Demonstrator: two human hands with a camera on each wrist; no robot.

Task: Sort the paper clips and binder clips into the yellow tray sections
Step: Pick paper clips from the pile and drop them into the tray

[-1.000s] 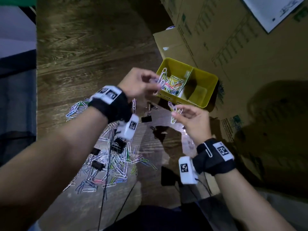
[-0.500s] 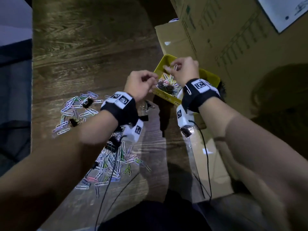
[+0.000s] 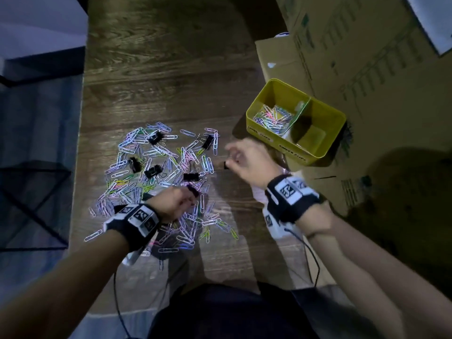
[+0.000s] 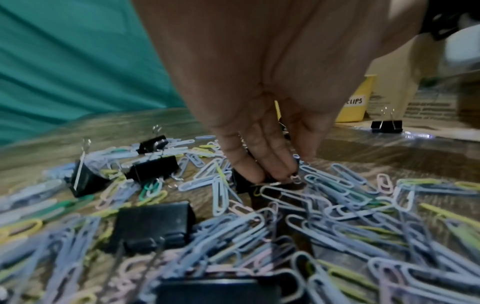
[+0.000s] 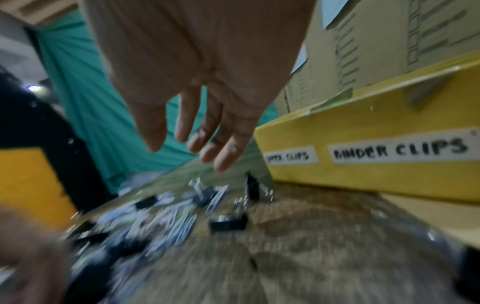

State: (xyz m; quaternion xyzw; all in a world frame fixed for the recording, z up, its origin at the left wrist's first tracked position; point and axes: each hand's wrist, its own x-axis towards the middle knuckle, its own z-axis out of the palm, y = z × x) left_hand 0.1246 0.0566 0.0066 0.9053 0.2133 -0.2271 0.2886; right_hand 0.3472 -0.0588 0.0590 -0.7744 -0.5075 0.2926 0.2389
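Dark wood-grain tabletop [image 3: 159, 77] is filling my head view, with flattened brown cardboard [image 3: 367, 57] lying along its 3 o'clock side and a teal curtain [image 4: 64, 61] hanging behind in the left wrist view. I am seeing the yellow tray [image 3: 325, 152] sitting on the cardboard edge at about 2 o'clock from my hands, split by a divider into two sections; coloured paper clips are lying in the left section [image 3: 271, 116], and the right section's contents are too shadowed for me to tell. In the right wrist view the tray's [image 5: 363, 174] front wall is carrying two white labels, one reading "BINDER CLIPS" [image 5: 400, 150] and a smaller blurred one beside it ending in "CLIPS".

I am looking at the loose pile of paper clips [image 3: 156, 167] spreading across the table at 10 o'clock from the tray, with several black binder clips [image 3: 154, 137] mixed in and one [image 4: 386, 125] standing apart near the cardboard.

My left hand [image 3: 175, 204] is reaching down into the pile at 6 o'clock, its fingertips [image 4: 275, 172] pinching at a dark clip among the paper clips; which kind it is I cannot tell. My right hand [image 3: 247, 162] is hovering between pile and tray, fingers [image 5: 207, 135] hanging loose and holding nothing.
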